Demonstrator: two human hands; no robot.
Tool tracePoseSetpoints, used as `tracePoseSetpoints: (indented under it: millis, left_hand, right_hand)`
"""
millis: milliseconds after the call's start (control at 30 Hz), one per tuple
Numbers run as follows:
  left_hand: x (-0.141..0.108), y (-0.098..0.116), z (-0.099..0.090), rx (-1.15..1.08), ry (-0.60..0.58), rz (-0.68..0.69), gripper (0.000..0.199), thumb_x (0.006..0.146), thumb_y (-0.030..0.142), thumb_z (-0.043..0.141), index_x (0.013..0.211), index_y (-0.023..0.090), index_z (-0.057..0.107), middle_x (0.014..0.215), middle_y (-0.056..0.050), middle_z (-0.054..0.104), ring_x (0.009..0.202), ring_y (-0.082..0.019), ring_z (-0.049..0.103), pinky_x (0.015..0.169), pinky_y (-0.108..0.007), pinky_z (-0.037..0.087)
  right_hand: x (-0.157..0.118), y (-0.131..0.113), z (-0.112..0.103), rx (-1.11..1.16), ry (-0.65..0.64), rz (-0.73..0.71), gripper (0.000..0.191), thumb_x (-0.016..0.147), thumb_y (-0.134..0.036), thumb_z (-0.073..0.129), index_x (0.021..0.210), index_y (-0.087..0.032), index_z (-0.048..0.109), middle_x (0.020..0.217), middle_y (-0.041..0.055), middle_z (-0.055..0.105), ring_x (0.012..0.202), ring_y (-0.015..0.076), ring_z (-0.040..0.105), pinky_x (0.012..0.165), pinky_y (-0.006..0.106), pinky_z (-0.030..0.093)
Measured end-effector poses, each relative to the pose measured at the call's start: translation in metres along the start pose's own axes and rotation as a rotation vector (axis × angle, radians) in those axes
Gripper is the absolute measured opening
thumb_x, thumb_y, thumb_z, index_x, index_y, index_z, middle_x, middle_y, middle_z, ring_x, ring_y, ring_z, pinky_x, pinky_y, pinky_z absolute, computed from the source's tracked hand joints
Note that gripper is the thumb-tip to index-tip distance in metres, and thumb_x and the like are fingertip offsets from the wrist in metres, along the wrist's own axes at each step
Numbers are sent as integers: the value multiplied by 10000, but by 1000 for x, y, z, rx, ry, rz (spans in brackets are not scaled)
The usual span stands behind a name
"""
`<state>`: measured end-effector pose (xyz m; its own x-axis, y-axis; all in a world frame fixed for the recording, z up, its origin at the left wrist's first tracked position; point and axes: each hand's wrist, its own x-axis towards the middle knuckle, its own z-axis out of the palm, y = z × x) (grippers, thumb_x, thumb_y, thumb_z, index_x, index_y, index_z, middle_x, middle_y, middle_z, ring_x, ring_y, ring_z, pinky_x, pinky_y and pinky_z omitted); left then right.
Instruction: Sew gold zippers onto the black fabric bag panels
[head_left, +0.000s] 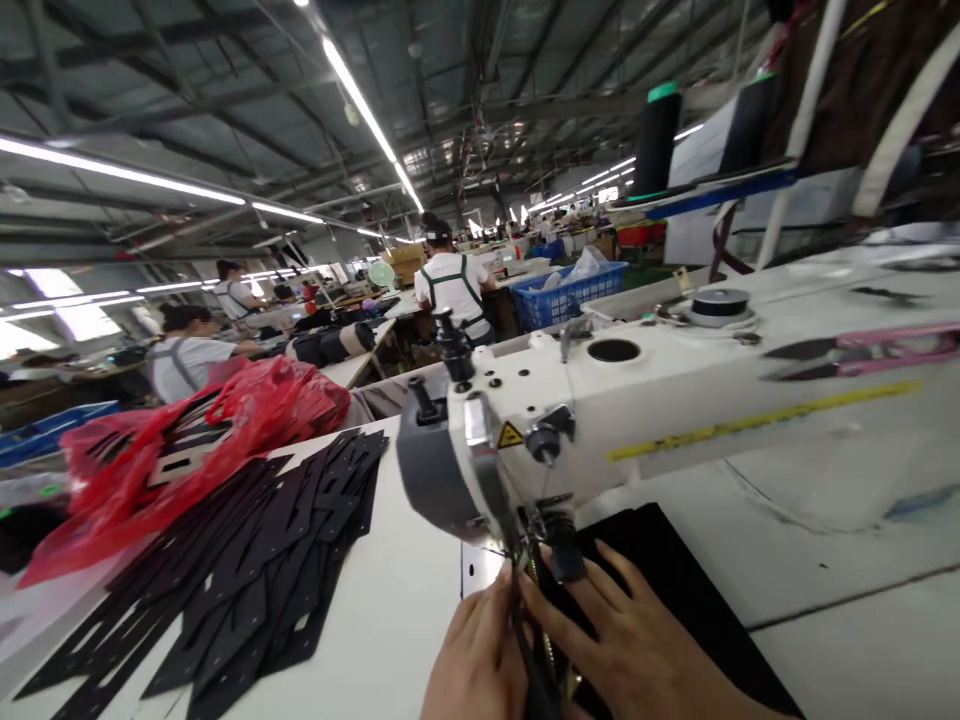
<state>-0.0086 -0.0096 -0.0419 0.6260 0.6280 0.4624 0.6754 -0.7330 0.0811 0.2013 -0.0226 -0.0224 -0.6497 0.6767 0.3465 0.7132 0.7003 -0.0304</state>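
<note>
At the sewing machine (pixel 480 430), my left hand (pixel 480 650) is closed, fingertips pressed together on a narrow black strip (pixel 536 680) close beside the needle and presser foot. A line of gold teeth, like a zipper (pixel 547 645), runs along the strip between my hands. My right hand (pixel 637 640) lies with fingers spread on a black fabric piece (pixel 675 570), which extends to the right under the machine arm. Its fingertips reach up to the presser foot. The exact stitching point is partly hidden by the machine head and my fingers.
Black cut pieces with slots (pixel 277 560) lie in a heap on the left of the table (pixel 375 610), beside a red plastic bag (pixel 247 420). Pink-handled snips (pixel 892 350) and a bobbin (pixel 718 305) rest on the machine. Several people work beyond, near a blue basket (pixel 570 295).
</note>
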Motion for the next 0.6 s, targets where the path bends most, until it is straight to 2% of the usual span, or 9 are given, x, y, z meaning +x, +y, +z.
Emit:
tracePoseSetpoints:
  millis: [100, 200, 367, 433, 500, 600]
  left_hand:
    - [-2, -5, -6, 9, -45, 25, 426, 905, 156, 434, 1330, 187, 444, 1206, -104, 600, 1044, -206, 612, 846, -268, 551]
    - [-3, -10, -8, 17, -49, 42, 454, 903, 163, 441, 1356, 185, 415, 1195, -103, 609, 1032, -205, 621, 836, -253, 552]
    - [-6, -12, -6, 53, -45, 61, 451, 910, 167, 433, 1356, 226, 415, 1174, -80, 624, 1021, -201, 628, 801, -242, 564]
    - [-5, -11, -6, 81, -36, 86, 417, 918, 161, 426, 1331, 214, 445, 1176, -90, 620, 1008, -198, 633, 801, -241, 562]
    - [-2, -10, -5, 108, 1, 113, 358, 930, 156, 413, 1274, 200, 503, 1157, -99, 629, 989, -200, 639, 809, -253, 559]
    - [2, -7, -3, 124, 54, 146, 286, 947, 170, 401, 1170, 194, 578, 1088, -93, 656, 942, -193, 653, 801, -252, 559]
  right_hand:
    - [2, -4, -2, 157, -60, 66, 695, 844, -380, 492, 1452, -267, 173, 1439, 129, 334, 1293, 312, 336, 1005, 571, 292]
    - [-1, -5, -2, 230, -62, 79, 675, 877, -436, 453, 1456, -279, 142, 1453, 124, 311, 1318, 313, 282, 1027, 586, 240]
    - [-3, -5, 1, 154, -16, 74, 642, 904, -514, 374, 1453, -253, 165, 1438, 123, 340, 1315, 291, 298, 1020, 557, 280]
    - [-2, -3, 3, 38, 33, 29, 599, 915, -452, 385, 1438, -207, 229, 1409, 127, 387, 1291, 281, 344, 998, 515, 334]
    - [-2, 0, 4, -120, 99, -36, 513, 918, -306, 396, 1403, -159, 315, 1346, 115, 471, 1248, 256, 411, 960, 452, 389]
    - [-1, 5, 5, -291, 192, -119, 486, 878, -155, 385, 1364, -142, 383, 1268, 76, 552, 1191, 225, 474, 908, 400, 427]
